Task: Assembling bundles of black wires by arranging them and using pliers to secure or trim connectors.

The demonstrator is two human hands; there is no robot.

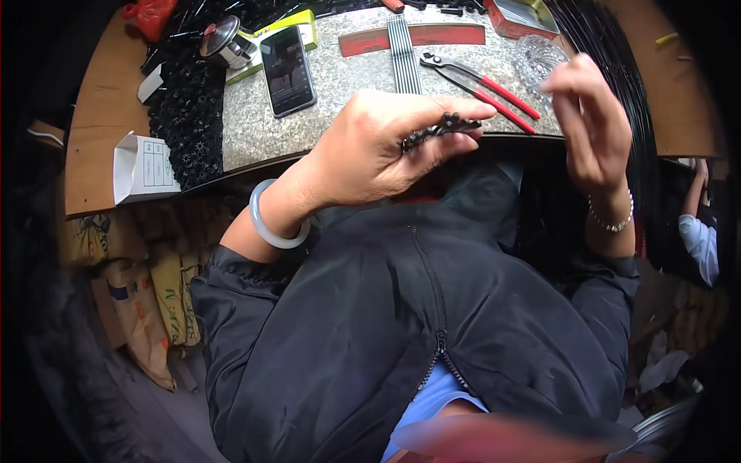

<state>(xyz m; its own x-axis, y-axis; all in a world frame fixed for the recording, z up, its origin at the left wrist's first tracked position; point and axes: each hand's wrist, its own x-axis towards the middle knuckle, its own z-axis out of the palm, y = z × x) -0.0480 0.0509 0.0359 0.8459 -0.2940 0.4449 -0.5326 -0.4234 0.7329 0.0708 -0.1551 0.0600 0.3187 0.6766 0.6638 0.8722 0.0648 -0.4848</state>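
Note:
My left hand [378,147], with a pale bangle at its wrist, is closed over the near edge of the work surface. Between its thumb and fingers sits a short row of small black toothed pieces [440,131], partly hidden by the hand. To the right my right hand [590,123] is raised beside a clear glass dish [540,62]. Its fingers are bent and slightly blurred in a pinch; whatever they hold cannot be made out. Red-handled pincers [494,91] lie between the two hands on the speckled surface. Thin metal rods [402,54] lie across a red strip [455,35].
A phone [289,73] leans on a yellow-green box [309,29] near a lidded metal pot [229,42]. Black toothed pieces [197,127] are heaped at left by an open white carton [145,166]. Long black rods [617,69] line the right side. Another person's arm [698,224] shows far right.

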